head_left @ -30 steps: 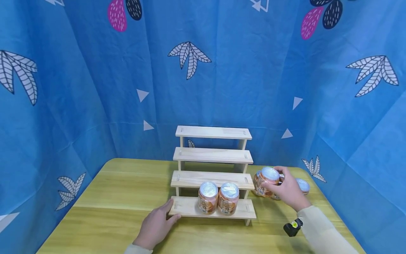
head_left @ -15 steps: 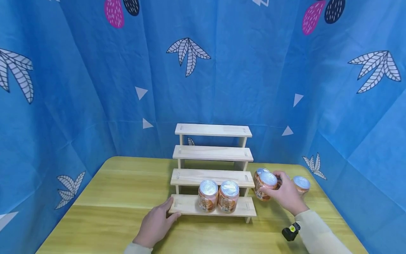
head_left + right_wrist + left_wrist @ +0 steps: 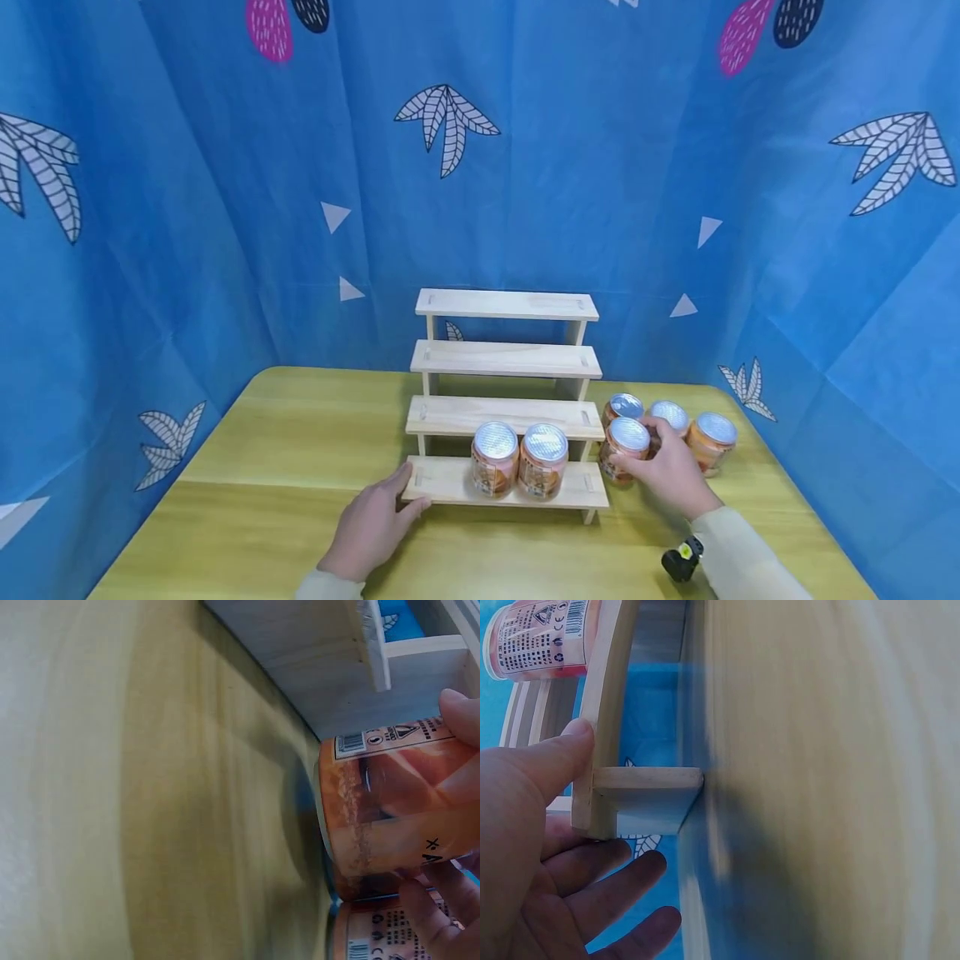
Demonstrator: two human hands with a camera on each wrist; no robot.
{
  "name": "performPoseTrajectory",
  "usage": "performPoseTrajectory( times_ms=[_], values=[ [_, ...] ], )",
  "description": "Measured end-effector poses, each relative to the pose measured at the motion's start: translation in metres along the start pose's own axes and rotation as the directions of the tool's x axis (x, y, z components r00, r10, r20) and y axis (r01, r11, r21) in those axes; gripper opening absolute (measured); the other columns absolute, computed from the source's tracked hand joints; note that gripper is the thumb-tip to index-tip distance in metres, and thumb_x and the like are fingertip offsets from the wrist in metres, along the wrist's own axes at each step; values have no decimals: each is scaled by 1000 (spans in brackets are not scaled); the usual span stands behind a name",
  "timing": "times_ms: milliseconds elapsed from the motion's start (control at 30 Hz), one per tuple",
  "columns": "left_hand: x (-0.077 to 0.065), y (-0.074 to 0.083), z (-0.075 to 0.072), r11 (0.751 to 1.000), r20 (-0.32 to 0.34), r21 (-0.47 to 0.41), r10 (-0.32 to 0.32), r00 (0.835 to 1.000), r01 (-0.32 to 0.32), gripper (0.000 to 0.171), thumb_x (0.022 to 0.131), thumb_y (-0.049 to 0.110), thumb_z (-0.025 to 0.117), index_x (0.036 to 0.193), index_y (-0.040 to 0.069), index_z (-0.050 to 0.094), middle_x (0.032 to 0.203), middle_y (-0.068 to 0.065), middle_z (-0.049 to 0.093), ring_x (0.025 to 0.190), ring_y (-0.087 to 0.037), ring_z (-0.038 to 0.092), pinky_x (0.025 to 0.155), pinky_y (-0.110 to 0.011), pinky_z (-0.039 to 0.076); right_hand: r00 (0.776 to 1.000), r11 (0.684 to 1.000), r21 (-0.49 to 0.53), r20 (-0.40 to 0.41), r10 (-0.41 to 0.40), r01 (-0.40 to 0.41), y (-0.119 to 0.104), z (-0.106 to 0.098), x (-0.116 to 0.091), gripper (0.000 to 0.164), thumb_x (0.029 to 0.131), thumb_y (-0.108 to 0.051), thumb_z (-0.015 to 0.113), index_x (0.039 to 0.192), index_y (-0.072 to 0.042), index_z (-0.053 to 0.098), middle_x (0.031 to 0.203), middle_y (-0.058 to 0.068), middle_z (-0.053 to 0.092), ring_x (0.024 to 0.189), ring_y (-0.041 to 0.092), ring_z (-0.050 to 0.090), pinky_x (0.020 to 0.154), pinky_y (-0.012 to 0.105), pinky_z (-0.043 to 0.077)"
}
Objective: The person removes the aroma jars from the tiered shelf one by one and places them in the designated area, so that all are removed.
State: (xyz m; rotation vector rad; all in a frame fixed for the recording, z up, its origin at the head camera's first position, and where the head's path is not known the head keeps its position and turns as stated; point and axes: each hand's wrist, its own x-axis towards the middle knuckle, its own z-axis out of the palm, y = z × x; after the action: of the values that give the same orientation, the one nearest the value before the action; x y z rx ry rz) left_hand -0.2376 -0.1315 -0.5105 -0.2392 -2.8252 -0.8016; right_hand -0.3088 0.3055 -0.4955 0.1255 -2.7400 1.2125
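A pale wooden four-step stand [image 3: 506, 358] stands mid-table. My left hand [image 3: 371, 529] pinches the left end of its lowest step between thumb and index finger; the other fingers spread below in the left wrist view. Two orange-labelled cans [image 3: 495, 462] with silver lids stand upright, side by side, on that step. To the stand's right, my right hand [image 3: 671, 475] grips another such can [image 3: 397, 799], thumb on one side and fingers on the other. That can is close to the tabletop; whether it touches it I cannot tell.
Several more cans [image 3: 711, 446] of the same kind stand behind and right of the gripped one. The wood-grain table [image 3: 300, 450] extends on both sides of the stand. A blue patterned cloth [image 3: 480, 225] hangs behind and along the sides.
My right hand has drawn its can towards me and slightly left, away from the other cans, which show more fully now. The left hand keeps its hold on the stand.
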Motion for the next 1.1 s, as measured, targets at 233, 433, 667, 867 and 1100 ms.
performPoseTrajectory(
  times_ms=[233, 433, 667, 867, 1100],
  values=[
    [2, 0, 1, 1000, 5, 2, 3, 1000, -3, 70, 92, 46, 71, 143, 0, 54, 143, -18, 56, 119, -41, 62, 94, -55, 55, 1000, 1000, -11, 12, 8, -8, 4, 4, 0, 95, 81, -46, 85, 144, 6, 37, 132, 29, 56, 118, 41, 59, 91, 50, 56],
    [-2, -2, 2, 1000, 11, -13, -11, 1000, 11, 70, 92, 46, 71, 143, 0, 55, 142, -18, 57, 118, -41, 63, 92, -55, 56, 999, 1000, 21, 25, 23, -23, 8, 9, -3, 95, 81, -48, 84, 145, 5, 37, 136, 30, 54, 122, 43, 57, 95, 52, 54],
    [1, -3, -1, 1000, -24, -23, 9, 1000, -10, 69, 92, 43, 72, 142, -2, 54, 140, -19, 58, 116, -42, 64, 92, -55, 56, 998, 999, 31, -55, -31, 33, -5, 3, 0, 77, 94, -51, 69, 142, 3, 42, 128, 23, 58, 116, 35, 59, 90, 38, 56],
    [0, -1, -3, 1000, -17, -27, 4, 1000, -5, 70, 92, 43, 72, 142, -1, 54, 141, -20, 57, 117, -42, 63, 93, -55, 55, 991, 993, 51, -86, -100, 104, -25, -10, 3, 67, 98, -43, 66, 142, 2, 45, 131, 21, 56, 116, 34, 58, 88, 31, 55],
    [0, -3, 0, 1000, -23, -9, 8, 1000, -8, 70, 92, 44, 72, 143, -1, 54, 141, -19, 57, 116, -42, 64, 92, -55, 56, 983, 984, 21, -54, -173, 175, -56, -7, 3, 67, 97, -45, 67, 145, -2, 47, 137, 21, 53, 111, 38, 59, 83, 44, 57]
  ],
)
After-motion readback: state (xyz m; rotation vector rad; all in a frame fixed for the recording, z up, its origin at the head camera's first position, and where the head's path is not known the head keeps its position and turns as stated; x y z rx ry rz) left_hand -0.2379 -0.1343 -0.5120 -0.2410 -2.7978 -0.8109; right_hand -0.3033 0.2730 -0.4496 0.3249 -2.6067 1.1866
